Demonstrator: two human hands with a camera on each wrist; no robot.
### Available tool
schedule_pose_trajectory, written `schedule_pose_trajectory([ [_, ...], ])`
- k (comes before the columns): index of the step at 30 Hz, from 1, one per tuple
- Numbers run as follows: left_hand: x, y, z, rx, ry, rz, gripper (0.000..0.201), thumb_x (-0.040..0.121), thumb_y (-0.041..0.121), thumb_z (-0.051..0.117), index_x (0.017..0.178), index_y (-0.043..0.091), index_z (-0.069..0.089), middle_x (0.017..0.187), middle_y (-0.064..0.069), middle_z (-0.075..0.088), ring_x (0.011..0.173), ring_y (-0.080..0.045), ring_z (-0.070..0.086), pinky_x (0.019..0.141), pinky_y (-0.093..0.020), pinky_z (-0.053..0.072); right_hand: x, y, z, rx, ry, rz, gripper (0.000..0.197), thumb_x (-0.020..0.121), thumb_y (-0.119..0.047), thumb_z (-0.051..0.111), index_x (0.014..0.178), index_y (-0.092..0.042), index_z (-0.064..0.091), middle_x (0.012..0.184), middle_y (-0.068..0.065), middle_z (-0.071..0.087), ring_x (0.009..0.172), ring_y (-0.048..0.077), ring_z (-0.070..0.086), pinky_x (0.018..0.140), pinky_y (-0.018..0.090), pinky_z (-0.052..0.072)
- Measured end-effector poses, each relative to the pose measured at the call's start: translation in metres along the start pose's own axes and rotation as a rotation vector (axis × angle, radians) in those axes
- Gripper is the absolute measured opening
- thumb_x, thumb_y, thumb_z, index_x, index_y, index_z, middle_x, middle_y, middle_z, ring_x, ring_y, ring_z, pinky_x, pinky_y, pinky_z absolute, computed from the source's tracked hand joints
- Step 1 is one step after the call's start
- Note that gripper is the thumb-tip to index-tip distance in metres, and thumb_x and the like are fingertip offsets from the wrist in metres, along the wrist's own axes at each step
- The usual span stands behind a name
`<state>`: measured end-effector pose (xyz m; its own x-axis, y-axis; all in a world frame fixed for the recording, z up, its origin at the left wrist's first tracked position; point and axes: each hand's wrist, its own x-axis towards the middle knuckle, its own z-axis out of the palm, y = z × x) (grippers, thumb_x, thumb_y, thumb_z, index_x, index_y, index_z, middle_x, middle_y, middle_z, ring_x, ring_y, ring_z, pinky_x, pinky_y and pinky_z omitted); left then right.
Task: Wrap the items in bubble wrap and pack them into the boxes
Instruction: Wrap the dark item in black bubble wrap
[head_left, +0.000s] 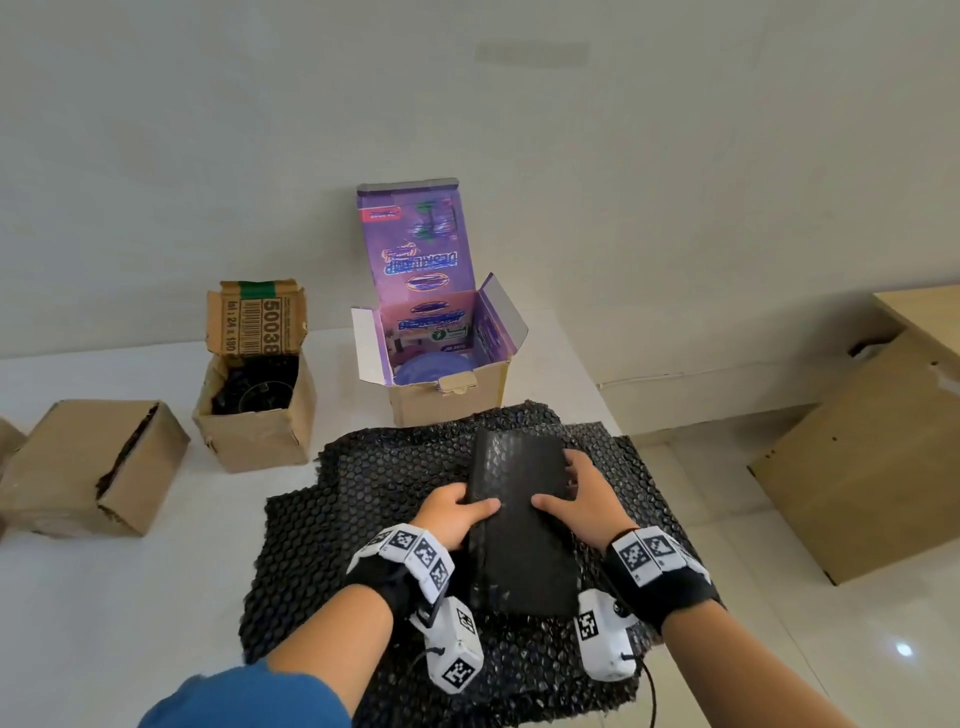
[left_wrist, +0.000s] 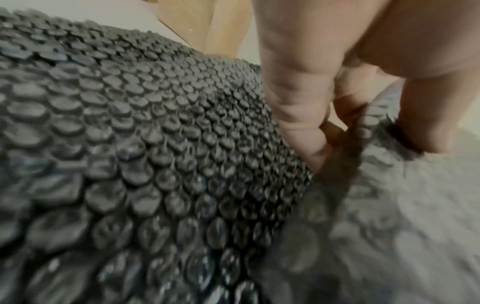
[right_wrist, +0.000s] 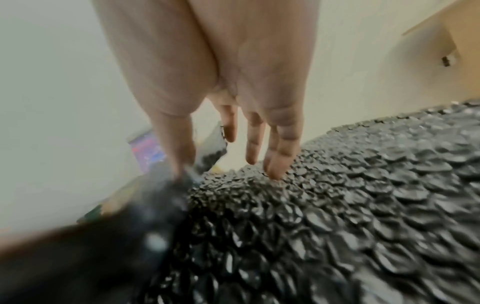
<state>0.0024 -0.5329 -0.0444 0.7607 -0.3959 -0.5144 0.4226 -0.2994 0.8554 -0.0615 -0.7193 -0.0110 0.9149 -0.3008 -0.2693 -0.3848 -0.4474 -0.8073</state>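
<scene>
"5003" and "24 x 180" on brown box flap, purple box print unreadable

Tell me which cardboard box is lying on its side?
The plain brown cardboard box at far left; its opening faces sideways, while the barcode-flapped brown box and purple-lidded box stand upright, open on top.

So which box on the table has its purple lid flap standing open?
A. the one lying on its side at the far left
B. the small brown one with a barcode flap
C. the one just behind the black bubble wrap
C: the purple-lidded box stands open directly behind the black bubble wrap that both hands work on.
</scene>
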Motion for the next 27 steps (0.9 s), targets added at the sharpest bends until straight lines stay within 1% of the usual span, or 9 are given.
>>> schedule_pose_trajectory([
  [3,-0.019,0.019,-0.023,-0.073,-0.003,0.052,0.012,0.088,0.021,0.065,0.097,0.013,0.067,0.1,-0.009,0.072,0.096,-0.027,0.068,0.093,-0.045,0.051,-0.007,-0.022,-0.004,0.209,-0.146,-0.057,0.096,0.079,-0.023,0.075,0.148,-0.029,0.009,0.127,-0.001,0.045,0.119,0.016,0.05,0.099,0.03,0.043],
  [6,-0.038,0.032,-0.052,-0.11,0.036,0.123,0.016,0.088,0.024,0.064,0.098,0.012,0.069,0.099,-0.008,0.073,0.096,-0.027,0.068,0.094,-0.046,0.05,-0.008,-0.046,0.005,0.323,-0.291,-0.115,0.105,0.076,-0.018,0.078,0.144,-0.041,0.0,0.126,0.005,0.053,0.114,0.019,0.059,0.098,0.036,0.048],
  [10,-0.055,0.039,-0.093,-0.118,0.147,0.22,0.027,0.086,0.02,0.068,0.111,0.011,0.06,0.106,-0.009,0.07,0.099,-0.025,0.066,0.094,-0.048,0.05,-0.003,-0.086,0.035,0.346,-0.189,-0.212,0.092,0.076,-0.003,0.076,0.139,-0.031,0.015,0.123,0.007,0.048,0.103,0.018,0.062,0.087,0.028,0.053],
  [13,-0.067,0.041,-0.128,-0.101,0.215,0.315,0.069,0.076,0.01,0.077,0.126,0.026,0.032,0.114,-0.006,0.061,0.1,-0.019,0.065,0.091,-0.043,0.052,0.005,-0.112,0.061,0.373,-0.143,-0.278,0.075,0.077,-0.003,0.075,0.124,-0.039,0.03,0.12,0.006,0.053,0.104,0.02,0.062,0.09,0.034,0.052],
  [15,-0.074,0.039,-0.157,-0.02,0.212,0.407,0.078,0.074,0.005,0.077,0.119,0.039,0.023,0.119,-0.006,0.055,0.103,-0.017,0.064,0.09,-0.04,0.053,0.011,-0.127,0.078,0.311,-0.135,-0.357,0.063,0.077,-0.006,0.075,0.113,-0.042,0.037,0.121,0.002,0.055,0.11,0.017,0.058,0.089,0.027,0.05],
  [17,-0.08,0.039,-0.186,0.089,0.195,0.463,0.073,0.075,0.002,0.075,0.113,0.042,0.028,0.122,-0.006,0.052,0.104,-0.017,0.063,0.088,-0.034,0.054,0.013,-0.147,0.097,0.295,-0.165,-0.394,0.053,0.079,-0.004,0.072,0.109,-0.036,0.044,0.12,0.003,0.057,0.107,0.015,0.06,0.083,0.017,0.049],
  [19,-0.086,0.043,-0.21,0.169,0.198,0.486,0.067,0.077,0.002,0.073,0.115,0.04,0.035,0.121,-0.006,0.051,0.101,-0.015,0.063,0.085,-0.028,0.053,0.017,-0.165,0.116,0.303,-0.195,-0.393,0.047,0.081,0.0,0.069,0.113,-0.03,0.051,0.119,0.006,0.059,0.105,0.014,0.061,0.082,0.016,0.05],
  [22,-0.086,0.051,-0.247,0.307,0.251,0.479,0.069,0.078,0.006,0.073,0.13,0.033,0.036,0.116,-0.001,0.053,0.097,-0.006,0.062,0.087,-0.026,0.053,0.03,-0.192,0.146,0.237,-0.219,-0.395,0.051,0.08,0.002,0.069,0.122,-0.024,0.055,0.126,0.004,0.058,0.116,0.016,0.057,0.099,0.028,0.047],
  [27,-0.066,0.063,-0.304,0.486,0.332,0.564,0.082,0.078,0.013,0.074,0.141,0.044,0.032,0.12,0.004,0.05,0.107,-0.009,0.054,0.093,-0.028,0.047,0.058,-0.237,0.184,0.005,-0.213,-0.378,0.071,0.076,-0.006,0.075,0.14,-0.016,0.044,0.135,0.004,0.052,0.121,0.017,0.051,0.107,0.032,0.04],
])
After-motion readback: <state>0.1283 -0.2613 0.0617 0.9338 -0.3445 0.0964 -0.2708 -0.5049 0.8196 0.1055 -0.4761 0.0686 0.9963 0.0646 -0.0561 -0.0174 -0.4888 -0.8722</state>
